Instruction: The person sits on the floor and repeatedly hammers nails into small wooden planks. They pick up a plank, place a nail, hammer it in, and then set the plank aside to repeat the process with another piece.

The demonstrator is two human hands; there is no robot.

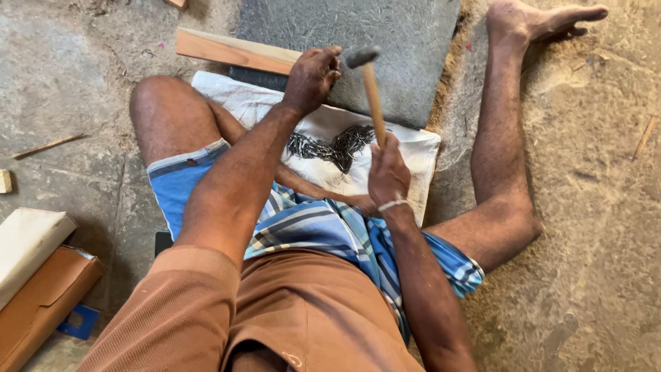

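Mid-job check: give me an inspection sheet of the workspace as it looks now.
Surface: grey stone slab on a dusty concrete floor.
Job's things: hammer raised, head over the slab; pile of dark nails on a white cloth; wooden strip lying beside the slab's edge.
Clutter: cardboard box, blue piece, thin stick, wood offcut.
Hands: right hand grips the hammer handle; left hand rests at the slab's edge, what it pinches is hidden.
Cables: nothing seen.
Surroundings: person seated on the floor, bare legs spread.
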